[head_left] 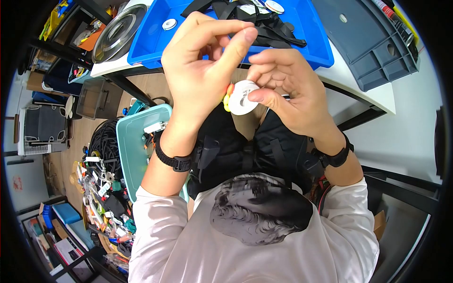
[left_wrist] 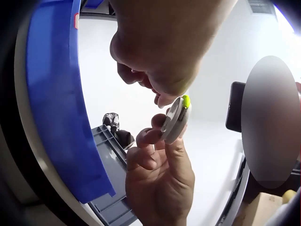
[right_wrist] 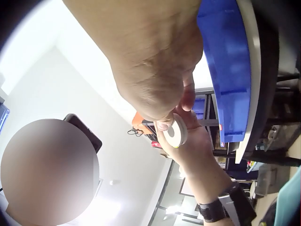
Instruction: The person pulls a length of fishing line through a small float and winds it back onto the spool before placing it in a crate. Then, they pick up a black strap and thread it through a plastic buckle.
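My right hand point(head_left: 302, 101) pinches a small white round spool point(head_left: 237, 103) between its thumb and fingers, over my lap. The spool has a printed face and a hole in the middle. Bright yellow beads point(head_left: 227, 102) and an orange bead point(head_left: 230, 89) sit at its left edge; a yellow one also shows on the spool point(left_wrist: 175, 125) in the left wrist view. Above and to the left, my left hand point(head_left: 198, 66) has its thumb and forefinger tips together, the other fingers curled. Nothing shows between those tips. In the right wrist view the spool point(right_wrist: 178, 134) overlaps the left hand.
A blue tray point(head_left: 146, 47) on the white table ahead holds black straps point(head_left: 278, 33) and another white spool point(head_left: 169, 24). A grey plastic lid point(head_left: 349, 42) lies at right, a round metal lid point(head_left: 118, 35) at left. A teal bin point(head_left: 130, 155) and piled clutter point(head_left: 106, 193) stand at my left.
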The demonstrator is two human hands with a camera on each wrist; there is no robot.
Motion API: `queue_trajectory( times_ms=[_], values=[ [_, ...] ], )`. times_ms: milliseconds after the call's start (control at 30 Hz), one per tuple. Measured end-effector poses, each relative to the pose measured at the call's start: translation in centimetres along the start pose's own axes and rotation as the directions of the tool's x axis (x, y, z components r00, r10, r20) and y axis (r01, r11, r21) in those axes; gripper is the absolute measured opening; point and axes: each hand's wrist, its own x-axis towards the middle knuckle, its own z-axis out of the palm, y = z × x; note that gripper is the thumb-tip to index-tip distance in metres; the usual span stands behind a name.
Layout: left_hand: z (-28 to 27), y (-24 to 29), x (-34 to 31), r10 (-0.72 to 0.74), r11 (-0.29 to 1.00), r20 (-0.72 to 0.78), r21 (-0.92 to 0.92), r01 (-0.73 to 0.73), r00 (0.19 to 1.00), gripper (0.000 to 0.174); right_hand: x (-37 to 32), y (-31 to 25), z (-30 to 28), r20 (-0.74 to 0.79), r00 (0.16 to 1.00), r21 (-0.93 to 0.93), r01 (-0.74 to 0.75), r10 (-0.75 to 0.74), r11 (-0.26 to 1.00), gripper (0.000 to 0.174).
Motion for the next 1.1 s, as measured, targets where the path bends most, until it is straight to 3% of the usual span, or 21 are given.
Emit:
queue_trajectory(
  times_ms=[67,133,200,267,433,467,633,700,767,833,900,1000,1067,1100],
  values=[
    [-0.1,0.7,0.2,0.155,0.976,0.085,0.140,-0.166,0.984,0.016,0.0,-0.2,-0.1,0.007,0.999,-0.018,-0.046,0.046,0.999,0.039],
    [-0.4,1.1,0.7,0.214,0.953,0.115,0.194,-0.233,0.970,0.017,0.1,-0.7,-0.2,0.014,0.996,-0.036,-0.091,0.092,0.995,0.039],
    [-0.7,1.3,1.2,0.271,0.922,0.147,0.245,-0.301,0.951,0.017,0.2,-1.4,-0.1,0.012,0.972,-0.061,-0.232,0.233,0.971,0.038],
    [-0.8,1.2,1.6,0.363,0.869,0.254,0.254,-0.424,0.897,0.021,0.1,-1.4,-0.1,0.024,0.972,-0.022,-0.234,0.234,0.972,0.038],
    [-0.8,0.4,1.8,0.465,0.823,0.288,0.209,-0.529,0.837,0.021,0.0,-0.9,0.2,0.031,0.973,0.090,-0.232,0.230,0.969,0.040],
    [-0.8,0.4,1.7,0.497,0.801,0.294,0.205,-0.562,0.816,0.020,-0.2,-0.5,0.4,0.016,0.985,0.127,-0.172,0.171,0.977,0.041],
    [-0.7,0.3,1.8,0.463,0.839,0.272,0.171,-0.516,0.844,0.018,-0.3,-0.4,0.2,0.041,0.995,0.119,-0.091,0.086,0.989,0.044],
    [-0.8,0.4,1.9,0.434,0.867,0.255,0.141,-0.477,0.864,0.018,-0.2,-0.1,0.3,0.039,0.998,0.104,0.052,-0.056,0.993,0.050],
    [-0.9,1.0,2.1,0.316,0.926,0.311,0.104,-0.362,0.896,0.016,0.0,-0.4,0.6,0.034,0.997,0.058,0.066,-0.068,0.996,0.053],
    [-0.4,0.6,2.1,0.326,0.925,0.309,0.093,-0.369,0.893,0.013,0.3,-0.9,0.5,0.030,0.996,0.014,0.080,-0.080,0.997,0.057],
    [-0.3,0.6,2.1,0.335,0.923,0.308,0.082,-0.376,0.890,0.012,0.5,-1.2,0.1,0.090,0.996,-0.213,0.016,0.004,0.977,0.057],
    [-0.6,0.9,1.9,0.261,0.949,0.353,0.078,-0.306,0.899,0.011,0.4,-1.1,0.3,0.047,0.999,-0.178,0.007,0.001,0.984,0.049],
    [-0.9,0.7,1.7,0.106,0.994,0.437,-0.036,-0.101,0.893,0.014,0.4,-1.1,0.1,0.061,0.998,-0.216,0.021,-0.008,0.976,0.047],
    [-1.0,0.6,1.7,0.107,0.994,0.436,-0.036,-0.101,0.893,0.014,0.4,-1.2,0.0,0.076,0.997,-0.255,0.037,-0.018,0.966,0.045]
  ],
)
